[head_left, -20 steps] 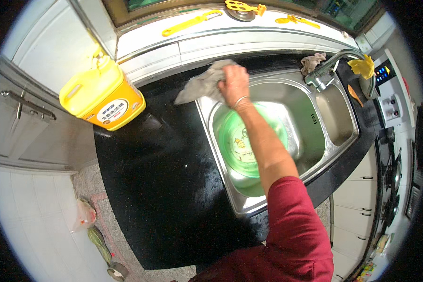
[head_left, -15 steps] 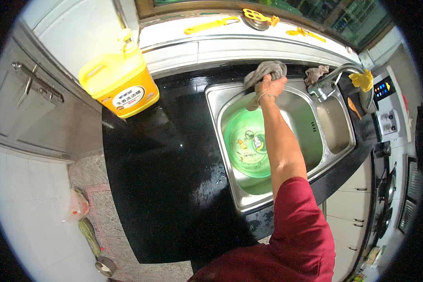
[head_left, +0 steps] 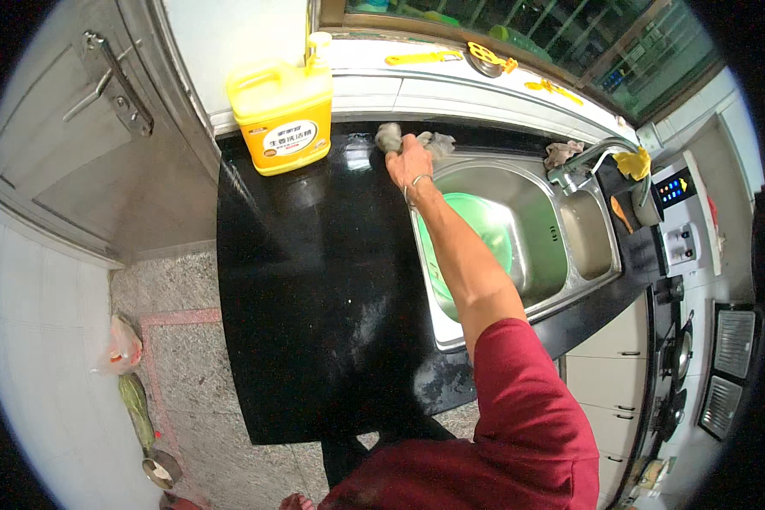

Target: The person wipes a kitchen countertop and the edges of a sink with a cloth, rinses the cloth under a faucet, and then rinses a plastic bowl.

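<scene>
My right hand (head_left: 410, 164) presses a crumpled grey cloth (head_left: 389, 138) onto the black countertop (head_left: 314, 255), just off the far left corner of the steel sink (head_left: 561, 212). Its fingers are closed over the cloth, which sticks out on both sides. Below my forearm, a green translucent basin (head_left: 478, 223) sits in the larger bowl, partly covered by the arm. To the left of the hand stands a big yellow jug of dish soap (head_left: 280, 119) with a pump top. Only a sliver of what looks like my left hand (head_left: 296, 502) shows at the lower edge; its fingers are unclear.
A faucet (head_left: 582, 161) with a yellow cloth (head_left: 633, 163) over it rises behind the sink, next to a bunched rag (head_left: 563, 153). Yellow-handled utensils (head_left: 423, 58) lie along the windowsill. A metal door (head_left: 102, 127) is at the left. Vegetables (head_left: 134, 404) rest on the floor.
My right hand has moved left with the grey cloth, from the sink's back rim to the countertop. The view has shifted, and the jug appears farther right. A bit of skin now shows at the lower edge.
</scene>
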`<state>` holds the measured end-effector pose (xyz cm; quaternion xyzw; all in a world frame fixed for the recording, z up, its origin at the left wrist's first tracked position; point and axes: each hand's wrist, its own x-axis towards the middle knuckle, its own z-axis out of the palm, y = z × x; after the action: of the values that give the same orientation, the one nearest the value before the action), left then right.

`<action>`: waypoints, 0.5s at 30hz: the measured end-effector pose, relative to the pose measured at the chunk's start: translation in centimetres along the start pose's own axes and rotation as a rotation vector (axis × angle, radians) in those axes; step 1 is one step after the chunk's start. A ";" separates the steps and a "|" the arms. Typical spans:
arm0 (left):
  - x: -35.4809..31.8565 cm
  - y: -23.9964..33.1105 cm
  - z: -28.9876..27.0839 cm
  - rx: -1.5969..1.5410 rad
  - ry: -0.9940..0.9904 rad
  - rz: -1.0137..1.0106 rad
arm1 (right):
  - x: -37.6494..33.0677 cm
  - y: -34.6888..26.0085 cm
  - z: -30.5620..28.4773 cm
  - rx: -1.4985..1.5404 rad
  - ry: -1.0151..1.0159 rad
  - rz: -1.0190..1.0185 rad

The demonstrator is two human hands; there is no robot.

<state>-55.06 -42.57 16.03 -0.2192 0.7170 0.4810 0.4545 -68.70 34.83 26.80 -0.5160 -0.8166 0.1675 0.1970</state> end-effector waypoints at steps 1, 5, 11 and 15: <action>-1.2 1.6 0.3 -0.022 -0.013 0.024 | -1.0 0.0 -0.5 -0.030 -0.054 -0.050; 12.0 -16.5 -11.6 -0.182 0.118 -0.194 | -4.8 -2.3 -4.8 0.027 -0.584 -0.350; 4.8 -2.6 -4.8 -0.144 0.245 -0.211 | -0.5 -2.3 -4.2 0.073 -0.148 -0.436; 4.9 -5.6 -7.4 -0.175 0.172 -0.224 | -7.0 -3.6 3.5 -0.382 0.212 -0.588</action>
<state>-56.49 -50.99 10.01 -0.3767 0.6797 0.4674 0.4215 -70.51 26.79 24.42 -0.3013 -0.9217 -0.1060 0.2202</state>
